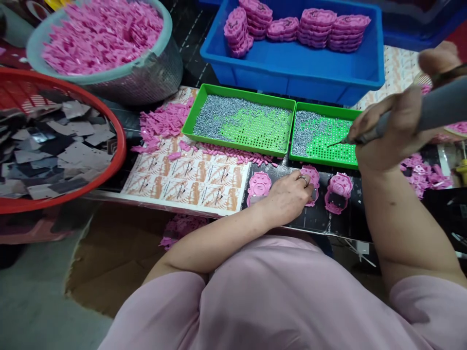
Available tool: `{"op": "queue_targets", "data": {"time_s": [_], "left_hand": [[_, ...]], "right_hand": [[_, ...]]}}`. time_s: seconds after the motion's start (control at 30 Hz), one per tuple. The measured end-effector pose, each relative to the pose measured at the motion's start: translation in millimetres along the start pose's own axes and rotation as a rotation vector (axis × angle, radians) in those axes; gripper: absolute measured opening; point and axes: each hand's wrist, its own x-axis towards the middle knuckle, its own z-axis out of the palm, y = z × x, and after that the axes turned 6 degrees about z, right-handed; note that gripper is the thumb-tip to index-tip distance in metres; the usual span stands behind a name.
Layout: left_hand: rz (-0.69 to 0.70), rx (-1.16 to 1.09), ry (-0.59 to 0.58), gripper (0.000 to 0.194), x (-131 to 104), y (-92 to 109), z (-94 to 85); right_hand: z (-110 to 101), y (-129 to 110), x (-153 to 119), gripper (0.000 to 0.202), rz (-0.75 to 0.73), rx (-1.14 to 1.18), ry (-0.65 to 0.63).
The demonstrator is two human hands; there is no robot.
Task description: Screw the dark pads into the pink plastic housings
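My right hand (390, 124) is wrapped round a grey powered screwdriver (443, 107). Its thin bit reaches over the smaller green tray (324, 162), where many small silvery screws (308, 129) lie. My left hand (290, 197) rests on the table with its fingers curled over a pink plastic casing part (312, 176) and covers some of it. A ring shows on one finger. On either side lie two similar parts: a left pink casing (260, 183) and a right pink casing (340, 187).
A larger green tray (239, 145) of screws stands beside the smaller one. Behind them a blue bin (292, 78) holds stacked pink casings (317, 26). At left are a grey-green basket (146, 73) of pink pieces and a red basket (118, 141) of flat dark and pale pieces.
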Motion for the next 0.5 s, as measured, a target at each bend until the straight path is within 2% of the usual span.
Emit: {"op": "queue_targets", "data": {"time_s": [0.07,0.13,0.3,0.5], "left_hand": [[0.006,-0.007,0.008,0.023,-0.6,-0.5,1.8],[0.009,-0.017,0.018,0.025,-1.2,-0.7,2.8],[0.014,-0.041,0.001,0.025,-1.4,-0.6,1.4],[-0.006,-0.054,-0.008,0.024,-0.4,0.3,-0.2]], "right_hand": [[9.4,15.9,4.2,0.048,-0.156,0.014,0.086],[13.8,24.5,4.2,0.043,-0.231,-0.01,0.081],[9.2,20.7,2.8,0.031,-0.205,-0.093,0.043],[11.1,25.9,6.5,0.032,-0.273,0.011,0.009]]}}
